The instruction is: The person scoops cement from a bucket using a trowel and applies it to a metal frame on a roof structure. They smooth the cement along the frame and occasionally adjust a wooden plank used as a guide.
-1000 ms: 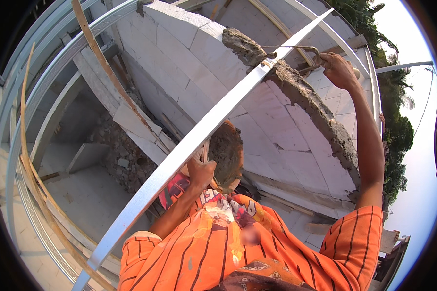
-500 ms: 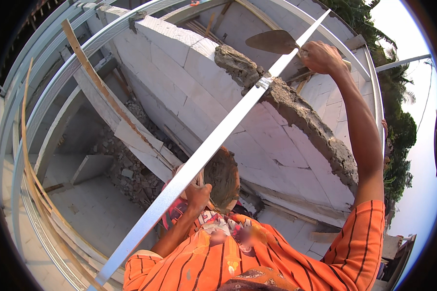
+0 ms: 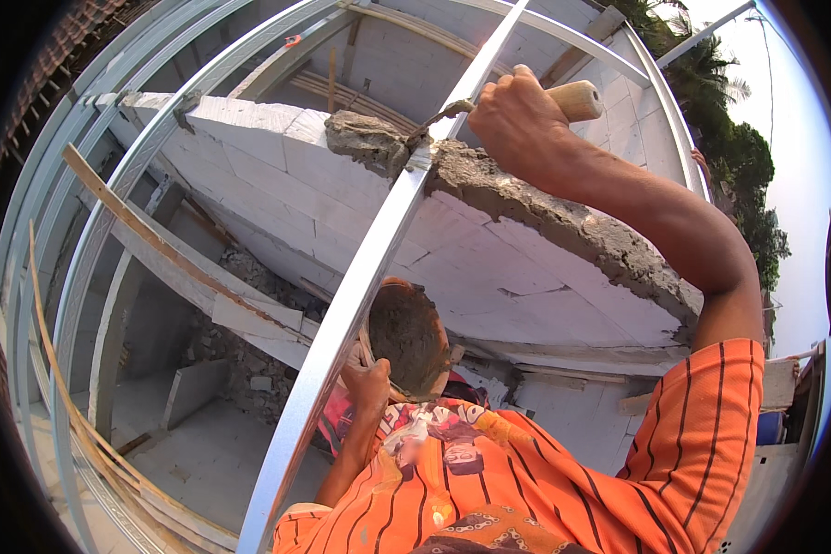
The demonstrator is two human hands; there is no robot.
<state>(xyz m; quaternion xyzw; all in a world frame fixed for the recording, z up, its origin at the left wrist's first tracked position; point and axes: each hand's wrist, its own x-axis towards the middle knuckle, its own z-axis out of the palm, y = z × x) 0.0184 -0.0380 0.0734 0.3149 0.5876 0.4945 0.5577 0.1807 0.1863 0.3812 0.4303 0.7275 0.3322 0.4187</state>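
Observation:
My right hand (image 3: 522,115) is closed round a trowel by its wooden handle (image 3: 577,100). Its blade, seen nearly edge-on, tilts down beside the silvery metal beam (image 3: 360,268) where that beam crosses the wall top. Wet grey mortar lies along the top of the white block wall (image 3: 277,203), in a lump (image 3: 365,140) left of the beam and a long ridge (image 3: 563,214) right of it. Close to my body, my left hand (image 3: 369,380) grips the rim of a round bucket (image 3: 448,349) with mortar inside; part of its side is hidden by the hand and beam.
More metal beams (image 3: 111,198) run along the left, with a wooden plank (image 3: 148,222) and thin bent strips (image 3: 51,355) near them. Rubble (image 3: 249,365) covers ground far below, beside a leaning slab (image 3: 194,390). Trees (image 3: 743,198) stand beyond the right side.
My right hand has come left and nearer the wall top, bringing the trowel from beyond the beam down to the mortar at the crossing. The left hand still holds the bucket; the view has shifted.

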